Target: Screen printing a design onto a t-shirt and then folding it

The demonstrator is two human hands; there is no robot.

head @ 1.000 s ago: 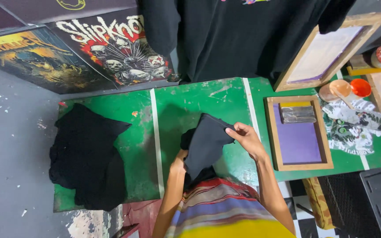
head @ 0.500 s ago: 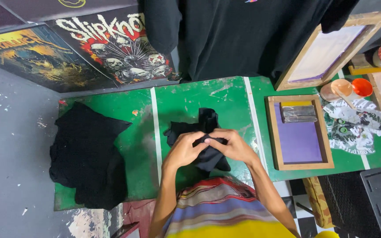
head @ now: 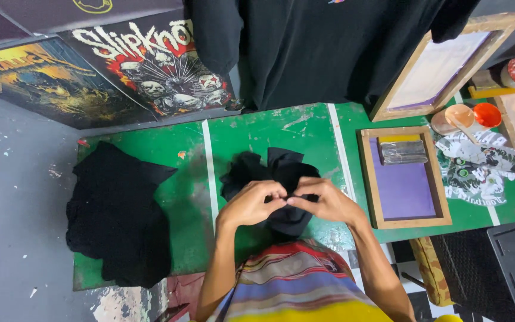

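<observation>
A crumpled black garment [head: 272,170] lies bunched on the green table [head: 251,134] right in front of me. My left hand [head: 251,204] and my right hand [head: 323,203] meet over its near part, fingertips almost touching, both pinching the black cloth. The near part of the garment is hidden under my hands and hangs toward my striped shirt.
A pile of black clothes [head: 117,214] lies on the table's left end. At the right sits a wooden screen frame [head: 403,179] with a purple mesh and a squeegee. Printed paper [head: 478,164], orange cups [head: 487,114], another leaning frame [head: 442,65] and a hanging black shirt [head: 317,48] are behind.
A second ago my right hand held the garment up while the left was low. Both hands have come together on the cloth, which is now bunched lower on the table.
</observation>
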